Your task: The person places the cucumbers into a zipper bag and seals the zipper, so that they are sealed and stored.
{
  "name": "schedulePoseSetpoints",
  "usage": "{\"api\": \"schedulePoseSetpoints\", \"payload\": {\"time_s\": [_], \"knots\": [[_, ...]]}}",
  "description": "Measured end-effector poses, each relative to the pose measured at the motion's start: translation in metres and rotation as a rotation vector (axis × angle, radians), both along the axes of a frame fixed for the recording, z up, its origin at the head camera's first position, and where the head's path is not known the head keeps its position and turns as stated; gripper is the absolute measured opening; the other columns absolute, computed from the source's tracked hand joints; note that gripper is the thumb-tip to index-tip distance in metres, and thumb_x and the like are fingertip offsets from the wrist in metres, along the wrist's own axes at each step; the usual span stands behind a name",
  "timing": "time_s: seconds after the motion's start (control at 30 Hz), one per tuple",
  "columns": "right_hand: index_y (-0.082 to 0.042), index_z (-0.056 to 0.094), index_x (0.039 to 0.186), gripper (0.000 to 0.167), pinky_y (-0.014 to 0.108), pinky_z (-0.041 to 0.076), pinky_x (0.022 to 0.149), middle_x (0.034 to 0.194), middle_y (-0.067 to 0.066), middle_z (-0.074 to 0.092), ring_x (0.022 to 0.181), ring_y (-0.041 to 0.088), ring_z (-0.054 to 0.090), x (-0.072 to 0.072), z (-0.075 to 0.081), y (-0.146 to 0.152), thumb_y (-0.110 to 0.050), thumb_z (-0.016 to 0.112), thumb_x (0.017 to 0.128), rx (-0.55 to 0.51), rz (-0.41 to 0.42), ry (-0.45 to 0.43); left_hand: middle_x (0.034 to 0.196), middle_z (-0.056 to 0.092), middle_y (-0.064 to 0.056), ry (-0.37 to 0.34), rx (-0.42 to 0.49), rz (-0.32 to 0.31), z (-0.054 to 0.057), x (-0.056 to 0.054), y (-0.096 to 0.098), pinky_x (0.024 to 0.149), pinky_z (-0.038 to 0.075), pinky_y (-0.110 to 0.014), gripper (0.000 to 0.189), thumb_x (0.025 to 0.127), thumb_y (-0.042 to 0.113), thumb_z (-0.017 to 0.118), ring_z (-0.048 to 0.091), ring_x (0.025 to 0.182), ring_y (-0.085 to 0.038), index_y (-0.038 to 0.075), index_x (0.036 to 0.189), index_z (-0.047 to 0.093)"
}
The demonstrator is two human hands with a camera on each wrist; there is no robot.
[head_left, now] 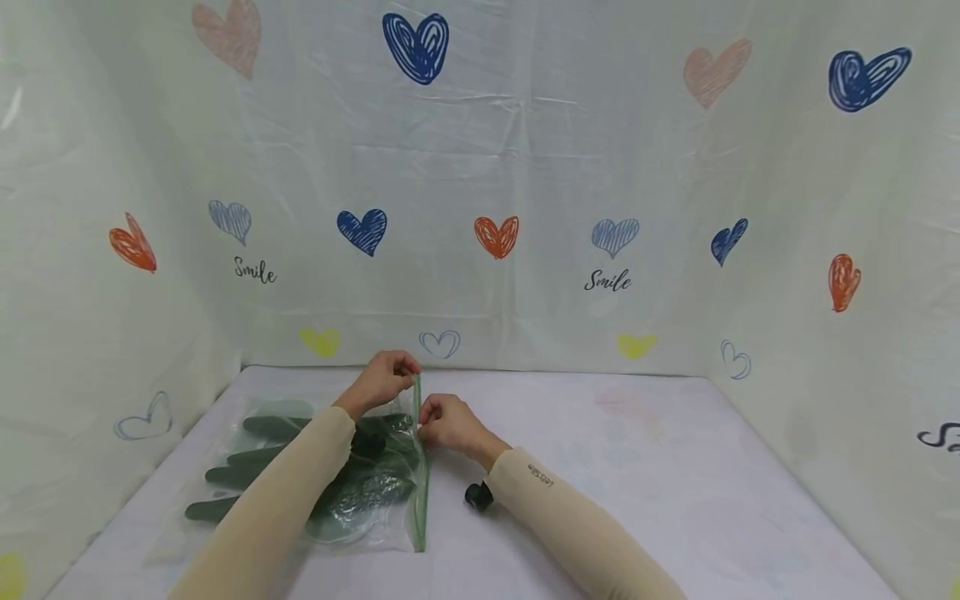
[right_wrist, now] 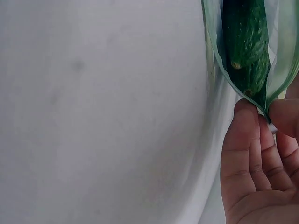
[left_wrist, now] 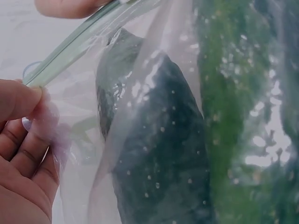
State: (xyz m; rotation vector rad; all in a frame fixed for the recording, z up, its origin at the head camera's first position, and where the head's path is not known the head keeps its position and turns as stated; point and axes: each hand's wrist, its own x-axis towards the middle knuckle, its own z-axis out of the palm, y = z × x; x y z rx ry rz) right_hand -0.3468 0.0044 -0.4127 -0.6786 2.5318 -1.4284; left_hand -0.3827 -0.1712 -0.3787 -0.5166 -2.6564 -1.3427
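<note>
A clear zip bag (head_left: 401, 533) lies on the table at left, its green-edged mouth (head_left: 421, 508) facing right. Inside are several dark green cucumbers (head_left: 213, 509), side by side; glare on the plastic blurs some of them. At the far end of the mouth, my left hand (head_left: 381, 379) pinches the corner of the strip between thumb and fingers. Just nearer along the same strip, my right hand (head_left: 452, 423) pinches a small white piece (right_wrist: 272, 128), apparently the slider. In the right wrist view, the bag's two green edges meet at those fingertips and stand apart beyond, with cucumber ends (right_wrist: 245, 51) showing between.
The table (head_left: 637, 467) has a white cover. Behind and at both sides hangs a white curtain (head_left: 555, 183) printed with hearts. A small black device (head_left: 477, 497) sits under the right wrist, and another (head_left: 368, 443) under the left wrist.
</note>
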Motion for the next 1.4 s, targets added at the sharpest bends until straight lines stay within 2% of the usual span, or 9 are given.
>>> {"api": "schedulePoseSetpoints", "payload": {"time_s": [0.2, 0.43, 0.63, 1.0, 1.27, 1.4], "knots": [[-0.007, 0.058, 0.075, 0.018, 0.024, 0.047, 0.052, 0.061, -0.001, 0.058, 0.052, 0.011, 0.057, 0.010, -0.003, 0.001, 0.003, 0.073, 0.075, 0.025, 0.001, -0.048, 0.081, 0.060, -0.009, -0.004, -0.012, 0.024, -0.001, -0.001, -0.001, 0.060, 0.042, -0.030, 0.011, 0.088, -0.004, 0.057, 0.051, 0.070, -0.018, -0.003, 0.096, 0.064], [-0.005, 0.056, 0.074, 0.020, 0.029, 0.052, 0.050, 0.061, 0.004, 0.059, 0.051, 0.016, 0.061, 0.024, -0.004, 0.001, 0.006, 0.073, 0.074, -0.016, -0.013, -0.147, 0.082, 0.060, -0.010, 0.019, -0.008, 0.018, 0.001, 0.000, -0.002, 0.061, 0.042, -0.032, 0.010, 0.088, -0.004, 0.057, 0.051, 0.071, -0.019, -0.002, 0.095, 0.063], [-0.003, 0.056, 0.074, 0.020, 0.030, 0.052, 0.050, 0.063, 0.007, 0.060, 0.050, 0.015, 0.058, 0.032, -0.005, -0.001, 0.009, 0.071, 0.075, -0.059, -0.036, -0.256, 0.083, 0.060, -0.010, 0.008, -0.010, 0.031, 0.000, 0.002, -0.004, 0.062, 0.042, -0.031, 0.011, 0.087, -0.004, 0.056, 0.051, 0.073, -0.020, -0.002, 0.095, 0.063], [-0.004, 0.054, 0.073, 0.022, 0.029, 0.052, 0.049, 0.061, 0.006, 0.059, 0.047, 0.014, 0.058, 0.048, -0.005, 0.004, 0.011, 0.070, 0.074, -0.053, -0.019, -0.262, 0.087, 0.060, -0.012, 0.026, -0.013, 0.038, 0.003, 0.003, -0.002, 0.065, 0.043, -0.032, 0.011, 0.088, -0.004, 0.056, 0.053, 0.076, -0.021, -0.003, 0.097, 0.063], [-0.003, 0.053, 0.073, 0.022, 0.031, 0.052, 0.048, 0.060, 0.010, 0.060, 0.046, 0.015, 0.058, 0.056, -0.004, 0.006, 0.012, 0.070, 0.073, -0.054, -0.014, -0.284, 0.089, 0.059, -0.012, -0.015, -0.015, 0.035, 0.002, 0.003, -0.002, 0.065, 0.042, -0.032, 0.012, 0.091, -0.002, 0.054, 0.052, 0.075, -0.020, -0.001, 0.099, 0.062], [-0.002, 0.054, 0.073, 0.021, 0.031, 0.052, 0.048, 0.059, 0.013, 0.061, 0.046, 0.015, 0.057, 0.059, -0.003, 0.008, 0.012, 0.070, 0.074, -0.071, 0.001, -0.310, 0.090, 0.060, -0.012, -0.006, -0.020, 0.036, 0.003, 0.003, -0.001, 0.066, 0.043, -0.032, 0.012, 0.091, -0.002, 0.053, 0.052, 0.076, -0.020, -0.002, 0.099, 0.062]]}}
